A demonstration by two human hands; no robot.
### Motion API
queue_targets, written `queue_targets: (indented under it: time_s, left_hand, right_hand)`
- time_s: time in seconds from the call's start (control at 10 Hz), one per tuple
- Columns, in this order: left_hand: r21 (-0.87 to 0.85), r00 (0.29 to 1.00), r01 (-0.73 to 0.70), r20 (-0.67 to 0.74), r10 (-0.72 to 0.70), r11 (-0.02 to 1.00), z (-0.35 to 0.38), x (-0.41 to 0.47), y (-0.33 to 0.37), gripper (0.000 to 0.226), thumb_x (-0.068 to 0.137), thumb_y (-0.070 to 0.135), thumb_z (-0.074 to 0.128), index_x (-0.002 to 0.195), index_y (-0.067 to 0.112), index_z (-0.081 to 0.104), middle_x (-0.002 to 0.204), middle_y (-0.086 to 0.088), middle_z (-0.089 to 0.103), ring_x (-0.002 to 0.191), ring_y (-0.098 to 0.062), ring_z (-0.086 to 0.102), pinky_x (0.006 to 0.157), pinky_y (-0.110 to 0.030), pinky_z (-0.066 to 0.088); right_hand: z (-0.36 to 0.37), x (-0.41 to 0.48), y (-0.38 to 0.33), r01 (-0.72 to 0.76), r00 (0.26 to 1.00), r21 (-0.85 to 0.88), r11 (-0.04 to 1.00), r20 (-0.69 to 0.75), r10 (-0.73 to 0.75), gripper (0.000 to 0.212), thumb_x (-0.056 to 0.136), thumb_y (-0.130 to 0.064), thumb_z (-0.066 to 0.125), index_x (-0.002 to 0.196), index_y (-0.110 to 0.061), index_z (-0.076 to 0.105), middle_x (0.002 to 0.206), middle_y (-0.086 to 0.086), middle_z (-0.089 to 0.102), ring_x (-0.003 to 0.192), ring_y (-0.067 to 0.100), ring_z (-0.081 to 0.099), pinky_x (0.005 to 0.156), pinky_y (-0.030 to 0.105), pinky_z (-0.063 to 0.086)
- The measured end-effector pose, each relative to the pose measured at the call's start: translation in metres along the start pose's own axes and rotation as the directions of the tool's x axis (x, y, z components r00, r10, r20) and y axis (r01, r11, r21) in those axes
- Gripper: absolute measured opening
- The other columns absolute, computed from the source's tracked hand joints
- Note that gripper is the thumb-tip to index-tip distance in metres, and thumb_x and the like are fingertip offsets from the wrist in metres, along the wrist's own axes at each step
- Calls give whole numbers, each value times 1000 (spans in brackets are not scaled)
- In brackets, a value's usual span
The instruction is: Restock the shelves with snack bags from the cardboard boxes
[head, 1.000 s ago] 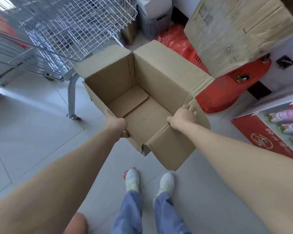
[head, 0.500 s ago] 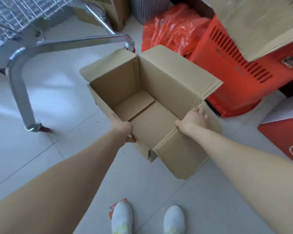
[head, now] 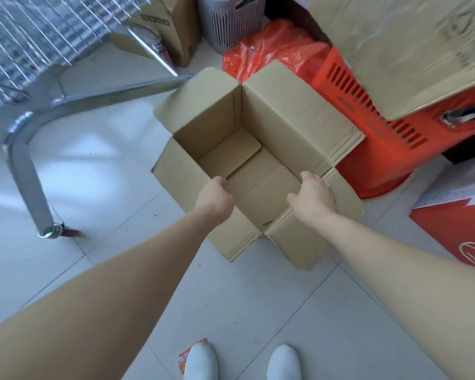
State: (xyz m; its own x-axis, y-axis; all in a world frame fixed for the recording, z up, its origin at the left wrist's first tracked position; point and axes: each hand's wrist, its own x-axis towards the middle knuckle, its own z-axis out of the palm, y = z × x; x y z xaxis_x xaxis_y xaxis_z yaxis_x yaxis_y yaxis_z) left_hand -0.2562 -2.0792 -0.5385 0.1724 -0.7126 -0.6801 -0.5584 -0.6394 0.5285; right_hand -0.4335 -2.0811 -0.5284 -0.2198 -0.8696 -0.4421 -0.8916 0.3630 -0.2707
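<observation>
An open, empty brown corrugated cardboard box [head: 258, 165] was seen from above on the pale tiled floor [head: 107, 174], just beside a red slatted plastic basket [head: 368, 127] and near the chrome leg of a wire trolley [head: 25, 174]. Its four flaps were folded outward and no snack bags were visible inside. The left hand [head: 214, 198] was closed over the near rim of the box, fingers hooked inside. The right hand [head: 313, 198] was curled on the same rim near the right corner; whether it was fully clamped could not be told. Being empty, the box was judged light and fairly stiff, though the walls would flex if squeezed. The rim at opposite sides was judged the best hold, not the loose flaps.
</observation>
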Motion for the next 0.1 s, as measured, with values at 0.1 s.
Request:
queue_targets:
  time_s: [0.1]
  left_hand:
    - [120,988,-156,1,157,980,-44,-47,44,45,88,2,45,131,12,49,125,-9,58,113,-26,56,95,-38,48]
  right_hand:
    - [-57,-37,-22,84,996,37,996,-25,-83,44,91,-18,52,133,-8,47,137,12,50,130,29,40,106,36,32]
